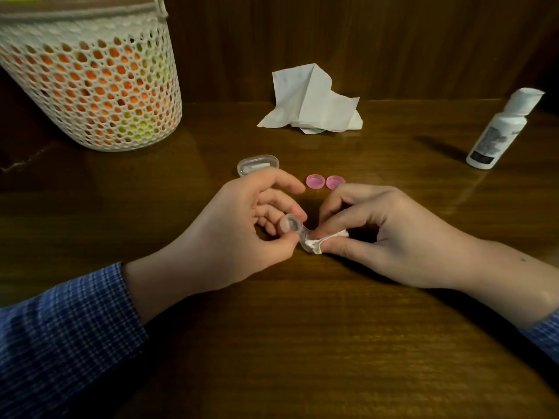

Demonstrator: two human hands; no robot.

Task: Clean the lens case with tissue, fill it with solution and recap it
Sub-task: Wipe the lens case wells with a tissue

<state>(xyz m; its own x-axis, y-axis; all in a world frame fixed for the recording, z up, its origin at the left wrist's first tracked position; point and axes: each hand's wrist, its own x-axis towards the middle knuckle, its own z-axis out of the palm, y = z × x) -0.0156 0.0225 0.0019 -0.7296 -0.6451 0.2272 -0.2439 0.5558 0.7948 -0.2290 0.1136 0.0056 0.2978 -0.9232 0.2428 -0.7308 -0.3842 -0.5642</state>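
Wooden table (302,343): two pink caps (325,181); left hand (242,234) grips lens case (291,224), right hand (390,234) pinches tissue (314,244)

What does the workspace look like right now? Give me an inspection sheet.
Surface: dark glossy wooden table.
Job's things: clear lens case held above the table; small tissue wad pressed against its right end; two pink caps off, lying side by side; solution bottle standing far right, capped; spare tissue crumpled at the back.
Clutter: clear oval box; white mesh basket with orange and green contents.
Hands: left hand pinches the lens case; right hand pinches the tissue wad.
Cables: nothing seen.
Surroundings: wooden panel wall.
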